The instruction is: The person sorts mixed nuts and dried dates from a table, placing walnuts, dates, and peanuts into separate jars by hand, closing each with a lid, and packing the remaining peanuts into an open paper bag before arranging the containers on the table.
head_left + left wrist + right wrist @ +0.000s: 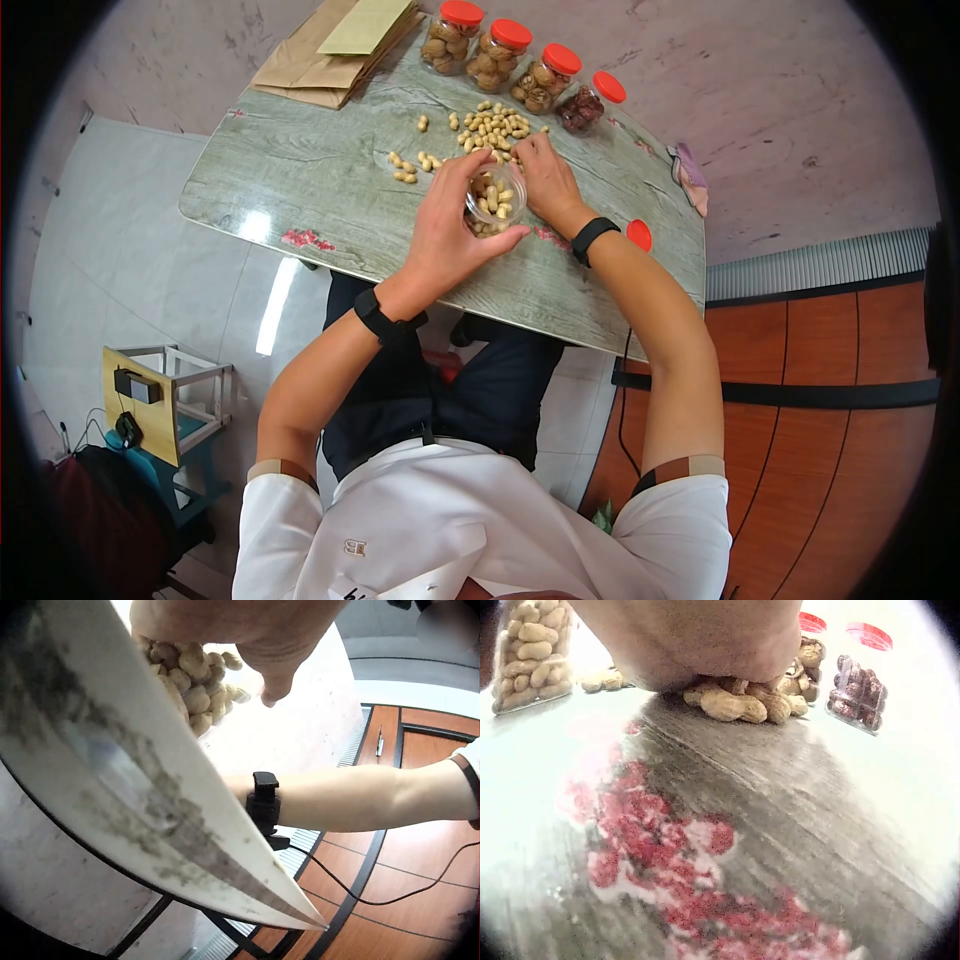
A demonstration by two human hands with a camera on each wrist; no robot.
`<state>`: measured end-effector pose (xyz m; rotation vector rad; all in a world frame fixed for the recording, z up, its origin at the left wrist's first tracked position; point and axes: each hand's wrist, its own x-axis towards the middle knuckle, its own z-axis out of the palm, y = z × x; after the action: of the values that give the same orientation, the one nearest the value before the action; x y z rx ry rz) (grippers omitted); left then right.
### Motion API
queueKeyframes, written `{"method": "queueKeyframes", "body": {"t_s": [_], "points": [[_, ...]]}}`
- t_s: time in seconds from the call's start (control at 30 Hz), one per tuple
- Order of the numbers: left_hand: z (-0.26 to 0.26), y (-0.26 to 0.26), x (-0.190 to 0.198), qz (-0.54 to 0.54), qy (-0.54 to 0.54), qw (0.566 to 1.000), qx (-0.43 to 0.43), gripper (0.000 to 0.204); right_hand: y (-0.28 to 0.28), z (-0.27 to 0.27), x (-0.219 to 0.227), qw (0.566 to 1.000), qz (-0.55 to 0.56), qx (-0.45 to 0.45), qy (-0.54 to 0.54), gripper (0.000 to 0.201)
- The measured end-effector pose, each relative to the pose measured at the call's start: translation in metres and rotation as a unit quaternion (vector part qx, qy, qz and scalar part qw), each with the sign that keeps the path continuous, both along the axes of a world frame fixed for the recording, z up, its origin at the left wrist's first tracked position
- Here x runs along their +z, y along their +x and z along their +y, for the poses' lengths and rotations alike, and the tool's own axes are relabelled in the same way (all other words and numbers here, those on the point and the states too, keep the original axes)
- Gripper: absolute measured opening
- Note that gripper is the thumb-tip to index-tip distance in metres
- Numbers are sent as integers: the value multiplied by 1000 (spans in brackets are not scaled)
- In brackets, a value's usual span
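Note:
My left hand (440, 235) grips a clear, lidless jar (522, 207) over the table, thumb on the near side and fingers round the far side. Unshelled peanuts fill much of it; the right wrist view shows them through the jar wall (568, 652). Just right of the jar, my right hand (550, 180) reaches down with bent fingers to the near edge of a loose peanut pile (490, 125). Peanuts (735, 705) show beneath that hand in the right wrist view. Its fingertips are hidden, so I cannot tell whether they pinch any.
Several red-lidded jars line the back edge, holding walnuts (490, 65) and dark red dried fruit (580, 110). Stray peanuts (403, 168) lie left of the pile. A red lid (639, 236) lies at right, brown paper bags (320, 70) at back left, a pink cloth (690, 178) at the right edge.

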<state>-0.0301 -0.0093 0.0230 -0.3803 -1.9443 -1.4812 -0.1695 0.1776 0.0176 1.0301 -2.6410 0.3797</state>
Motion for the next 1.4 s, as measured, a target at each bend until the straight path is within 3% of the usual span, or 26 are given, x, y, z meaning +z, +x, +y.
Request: {"method": "queueKeyframes", "body": {"t_s": [0.6,0.93,1.07,1.2,1.27,1.4], "points": [[0,0,2,13,-6,1000,10,88,-6,-1,6,999,-33,-19,25,26],[-1,1,4,7,-7,1000,6,87,-25,12,5,985,-126,-48,-103,25],[0,2,6,1,-3,1000,6,90,-27,14,23,962,-173,-100,-187,24],[4,-4,17,-62,-1,998,24,101,-33,13,49,953,-198,-90,-209,27],[5,-15,25,-75,-9,997,29,104,-24,6,74,919,-275,-97,-267,24],[11,-40,35,-100,-66,993,19,109,-19,-14,97,872,-315,-46,-372,28]]}}
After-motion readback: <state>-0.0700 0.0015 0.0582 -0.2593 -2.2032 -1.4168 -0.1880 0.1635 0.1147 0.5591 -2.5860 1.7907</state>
